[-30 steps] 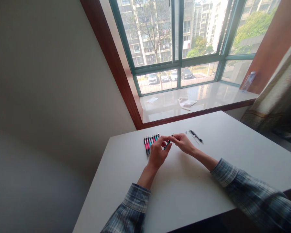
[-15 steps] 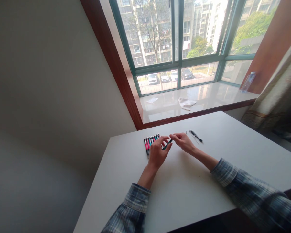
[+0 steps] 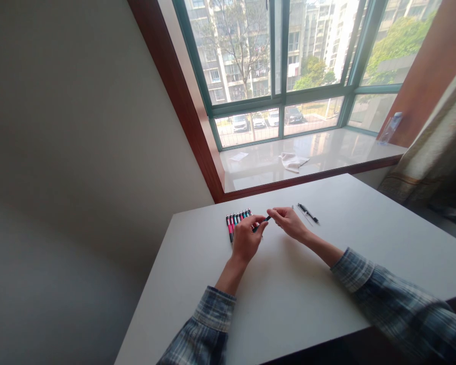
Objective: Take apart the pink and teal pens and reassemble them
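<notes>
Head view: two bare hands meet over the bench [image 3: 289, 294], seen from above.
Left hand [image 3: 247, 241]: its thumb and forefinger pinch the dark pen piece [image 3: 267, 218], the near end running back into the palm; the other fingers curl and are partly hidden.
Right hand [image 3: 290, 223]: its fingers are pressed together on the far end of that piece; how tightly they squeeze, I cannot tell.
Dark pen piece: between the two sets of fingers, off the bench, tilted up towards the right fingers, a short length showing in the gap.
Change: one second ago the fingertips were almost meeting and the piece stood steeper; now a small gap parts them and the piece lies flatter, less of it showing below the left forefinger.
Meaning: it is apparently steadied by the left fingers and worked at its far end by the right, judging by the pose; whether anything is joined or loosened there is too small to tell.
Pen row [image 3: 231, 228]: red, teal and black pens side by side, just left of and beyond the left fingers, which hide part of them.
Loose parts: beyond the right fingers and to their right lie a black barrel [image 3: 306, 210], a thin pale rod [image 3: 305, 215] just beside it, and a tiny bit [image 3: 292, 207] near the knuckles.
</notes>
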Demonstrator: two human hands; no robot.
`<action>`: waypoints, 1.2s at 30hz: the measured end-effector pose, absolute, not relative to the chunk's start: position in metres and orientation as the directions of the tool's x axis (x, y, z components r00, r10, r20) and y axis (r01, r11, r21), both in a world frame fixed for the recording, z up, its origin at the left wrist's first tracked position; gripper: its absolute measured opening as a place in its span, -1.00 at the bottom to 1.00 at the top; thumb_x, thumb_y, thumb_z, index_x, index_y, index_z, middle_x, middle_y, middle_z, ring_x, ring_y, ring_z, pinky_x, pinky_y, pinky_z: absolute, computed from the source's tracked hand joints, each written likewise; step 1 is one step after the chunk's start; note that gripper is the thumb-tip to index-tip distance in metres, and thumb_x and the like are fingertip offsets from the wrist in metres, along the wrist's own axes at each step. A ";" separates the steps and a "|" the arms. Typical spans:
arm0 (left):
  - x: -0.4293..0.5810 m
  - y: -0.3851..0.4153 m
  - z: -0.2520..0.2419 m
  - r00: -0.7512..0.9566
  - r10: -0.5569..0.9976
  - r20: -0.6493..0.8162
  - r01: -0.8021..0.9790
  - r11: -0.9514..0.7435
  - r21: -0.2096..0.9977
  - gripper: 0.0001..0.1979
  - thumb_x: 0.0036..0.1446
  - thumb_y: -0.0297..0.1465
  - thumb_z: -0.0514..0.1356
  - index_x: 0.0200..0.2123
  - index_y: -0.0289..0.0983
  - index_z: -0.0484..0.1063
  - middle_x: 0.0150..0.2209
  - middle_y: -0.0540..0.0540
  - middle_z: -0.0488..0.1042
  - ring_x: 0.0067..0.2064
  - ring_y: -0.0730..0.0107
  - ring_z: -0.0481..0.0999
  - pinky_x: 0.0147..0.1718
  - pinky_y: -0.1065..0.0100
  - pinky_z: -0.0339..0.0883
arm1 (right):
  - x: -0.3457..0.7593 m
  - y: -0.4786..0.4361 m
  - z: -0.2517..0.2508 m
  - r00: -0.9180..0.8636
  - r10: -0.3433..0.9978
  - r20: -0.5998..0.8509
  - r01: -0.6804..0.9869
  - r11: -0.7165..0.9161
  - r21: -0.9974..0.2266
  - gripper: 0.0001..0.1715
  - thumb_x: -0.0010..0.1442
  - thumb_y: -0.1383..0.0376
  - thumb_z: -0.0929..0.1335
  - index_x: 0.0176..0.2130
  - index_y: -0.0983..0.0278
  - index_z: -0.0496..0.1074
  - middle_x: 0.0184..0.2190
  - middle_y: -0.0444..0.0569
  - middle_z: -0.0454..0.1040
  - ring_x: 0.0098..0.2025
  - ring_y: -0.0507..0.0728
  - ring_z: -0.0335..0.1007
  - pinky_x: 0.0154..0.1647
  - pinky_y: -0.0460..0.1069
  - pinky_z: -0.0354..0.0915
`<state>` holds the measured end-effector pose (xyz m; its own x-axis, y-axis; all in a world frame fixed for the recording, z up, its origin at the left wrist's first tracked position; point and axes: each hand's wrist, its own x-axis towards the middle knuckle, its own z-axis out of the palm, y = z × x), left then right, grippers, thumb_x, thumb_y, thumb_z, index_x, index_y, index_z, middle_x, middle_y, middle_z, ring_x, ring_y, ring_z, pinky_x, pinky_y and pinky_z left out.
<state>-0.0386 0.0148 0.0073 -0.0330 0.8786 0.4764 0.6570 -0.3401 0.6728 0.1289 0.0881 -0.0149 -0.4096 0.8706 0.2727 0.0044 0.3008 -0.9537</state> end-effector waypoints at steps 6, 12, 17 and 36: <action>-0.038 0.014 0.009 -0.043 0.892 0.450 0.637 -0.323 0.700 -0.87 0.26 -0.30 0.28 -0.20 -0.18 0.63 -0.26 -0.05 0.68 -0.32 0.29 0.60 -0.26 0.29 0.43 | 0.130 0.087 -0.014 -0.419 0.864 0.279 0.019 0.315 -0.949 -0.34 0.28 -0.16 0.31 -0.57 0.21 0.09 -0.62 -0.23 0.00 -0.55 -0.01 -0.12 -0.54 -0.04 -0.15; -0.038 0.014 0.011 -0.014 0.910 0.414 0.597 -0.325 0.734 -0.78 0.34 -0.26 0.18 -0.21 -0.19 0.61 -0.34 -0.02 0.66 -0.36 0.33 0.60 -0.33 0.35 0.40 | 0.131 0.087 -0.013 -0.422 0.864 0.274 0.013 0.308 -0.951 -0.38 0.29 -0.15 0.31 -0.53 0.20 0.12 -0.61 -0.23 0.08 -0.55 -0.01 -0.05 -0.54 -0.05 -0.09; -0.038 0.015 0.010 -0.038 0.901 0.432 0.593 -0.328 0.735 -0.82 0.33 -0.28 0.20 -0.17 -0.19 0.60 -0.29 -0.03 0.67 -0.30 0.31 0.62 -0.27 0.34 0.42 | 0.132 0.089 -0.014 -0.406 0.871 0.278 0.018 0.311 -0.950 -0.44 0.28 -0.11 0.33 -0.49 0.21 0.20 -0.58 -0.21 0.16 -0.53 0.01 0.03 -0.52 -0.06 -0.01; -0.039 0.016 0.007 -0.057 0.904 0.423 0.580 -0.315 0.751 -0.81 0.34 -0.28 0.18 -0.14 -0.18 0.57 -0.28 -0.04 0.67 -0.24 0.26 0.66 -0.22 0.31 0.45 | 0.133 0.084 -0.007 -0.397 0.890 0.224 -0.191 0.158 -0.969 -0.50 0.13 0.07 0.50 0.02 0.19 0.47 -0.38 -0.11 0.50 -0.31 0.09 0.41 -0.30 0.00 0.33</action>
